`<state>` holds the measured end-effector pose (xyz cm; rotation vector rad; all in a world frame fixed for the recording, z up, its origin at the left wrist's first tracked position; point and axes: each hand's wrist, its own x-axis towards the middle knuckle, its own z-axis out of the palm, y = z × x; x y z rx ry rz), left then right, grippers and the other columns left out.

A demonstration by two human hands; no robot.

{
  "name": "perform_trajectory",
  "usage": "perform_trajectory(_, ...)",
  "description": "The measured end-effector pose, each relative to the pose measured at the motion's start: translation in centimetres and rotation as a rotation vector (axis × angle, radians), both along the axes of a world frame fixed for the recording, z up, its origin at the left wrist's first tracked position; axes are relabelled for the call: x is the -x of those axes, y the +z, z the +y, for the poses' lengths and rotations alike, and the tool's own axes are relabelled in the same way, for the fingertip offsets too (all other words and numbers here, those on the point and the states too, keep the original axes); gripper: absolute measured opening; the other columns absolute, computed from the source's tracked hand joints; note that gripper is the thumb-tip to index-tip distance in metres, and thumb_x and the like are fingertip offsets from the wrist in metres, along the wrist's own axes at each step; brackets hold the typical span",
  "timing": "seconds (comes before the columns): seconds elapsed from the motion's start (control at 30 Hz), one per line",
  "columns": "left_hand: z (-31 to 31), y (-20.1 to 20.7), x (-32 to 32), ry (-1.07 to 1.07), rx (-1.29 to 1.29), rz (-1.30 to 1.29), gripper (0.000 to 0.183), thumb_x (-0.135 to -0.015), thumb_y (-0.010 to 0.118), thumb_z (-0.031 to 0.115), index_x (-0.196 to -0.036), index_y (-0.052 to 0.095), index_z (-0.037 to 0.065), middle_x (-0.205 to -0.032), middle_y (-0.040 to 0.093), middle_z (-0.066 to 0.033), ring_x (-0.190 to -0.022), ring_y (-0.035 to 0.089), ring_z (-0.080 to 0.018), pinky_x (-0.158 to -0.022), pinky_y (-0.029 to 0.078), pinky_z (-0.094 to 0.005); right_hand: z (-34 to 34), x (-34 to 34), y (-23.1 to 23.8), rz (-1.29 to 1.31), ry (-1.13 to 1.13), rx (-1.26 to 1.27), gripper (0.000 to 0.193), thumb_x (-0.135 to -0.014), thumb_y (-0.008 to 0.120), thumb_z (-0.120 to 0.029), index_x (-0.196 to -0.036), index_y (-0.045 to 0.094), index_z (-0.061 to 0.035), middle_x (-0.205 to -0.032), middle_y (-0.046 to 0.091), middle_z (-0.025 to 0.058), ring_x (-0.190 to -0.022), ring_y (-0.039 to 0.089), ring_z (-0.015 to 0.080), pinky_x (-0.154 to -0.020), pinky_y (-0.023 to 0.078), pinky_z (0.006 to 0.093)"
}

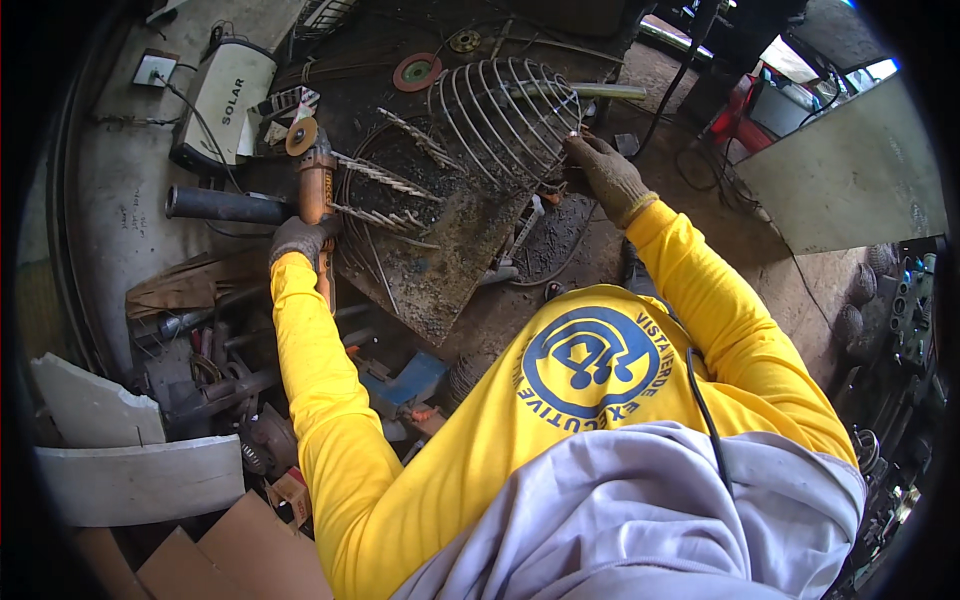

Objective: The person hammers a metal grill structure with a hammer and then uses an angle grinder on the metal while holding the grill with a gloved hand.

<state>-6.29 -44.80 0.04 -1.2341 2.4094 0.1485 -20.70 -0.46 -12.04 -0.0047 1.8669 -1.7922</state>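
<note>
My left hand (298, 240), in a dark knit glove, is wrapped round the lower body of an orange angle grinder (316, 188). The grinder stands with its head away from me, and a worn tan disc (302, 137) shows at its top. At the far middle, my gloved right hand (608, 178) grips the narrow right end of a basket-shaped cage of bent metal rods (500, 115). The cage lies tilted over the dirty work surface. Its hoops open toward the left, and my glove hides the exact grip point.
Twisted metal rods (400, 215) lie on a rusty plate (440, 290) between my hands. A red-rimmed disc (417, 72) lies beyond. At left are a white box (228, 105) with a cable and a dark cylinder (225, 205). A grey sheet panel (850, 165) stands at right.
</note>
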Motion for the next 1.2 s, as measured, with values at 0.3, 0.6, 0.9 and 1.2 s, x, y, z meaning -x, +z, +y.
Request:
perform_trajectory(0.3, 1.2, -1.5, -3.5, -0.023, 0.254, 0.331, 0.085, -0.072, 0.078, 0.058, -0.125, 0.059, -0.005, -0.124, 0.064, -0.0268, -0.114, 0.063, -0.0405, -0.095, 0.049, -0.0447, -1.3, 0.4, 1.6, -0.158, -0.058, 0.194, 0.048, -0.098, 0.055, -0.044, -0.126, 0.061, -0.0049, -0.105, 0.067, 0.0073, -0.084, 0.064, 0.0133, -0.074, 0.05, 0.0264)
perform_trajectory(0.6, 18.1, 3.1, -4.6, -0.244, -0.112, 1.07, 0.039, -0.087, 0.074, 0.023, -0.115, 0.061, -0.001, -0.102, 0.064, -0.0107, -0.09, 0.062, -0.0203, -0.08, 0.051, -0.0335, -1.2, 0.9, 1.5, -0.125, -0.102, 0.12, 0.055, -0.096, 0.056, -0.048, -0.128, 0.062, -0.0034, -0.106, 0.069, 0.0092, -0.088, 0.066, 0.0161, -0.08, 0.051, 0.0284)
perform_trajectory(0.9, 25.0, -2.0, 6.5, 0.065, -0.54, 1.124, 0.096, -0.078, 0.081, 0.042, -0.146, 0.031, -0.002, -0.141, 0.049, -0.0275, -0.131, 0.049, -0.0393, -0.109, 0.039, -0.0434, 0.9, 3.5, 1.1, 0.429, -0.223, -0.193, 0.05, -0.097, 0.061, -0.042, -0.123, 0.062, 0.0006, -0.107, 0.07, 0.0111, -0.095, 0.065, 0.0167, -0.084, 0.051, 0.0296)
perform_trajectory(1.2, 24.7, -5.4, 10.1, 0.507, -0.858, 1.222, 0.077, -0.072, 0.085, 0.031, -0.134, 0.052, 0.0, -0.13, 0.058, -0.0152, -0.123, 0.051, -0.0291, -0.11, 0.036, -0.0412, 3.5, 10.3, 6.3, 0.886, -0.069, -0.453, 0.044, -0.092, 0.059, -0.042, -0.117, 0.066, -0.0064, -0.115, 0.067, 0.0201, -0.111, 0.062, 0.0381, -0.091, 0.05, 0.0454)
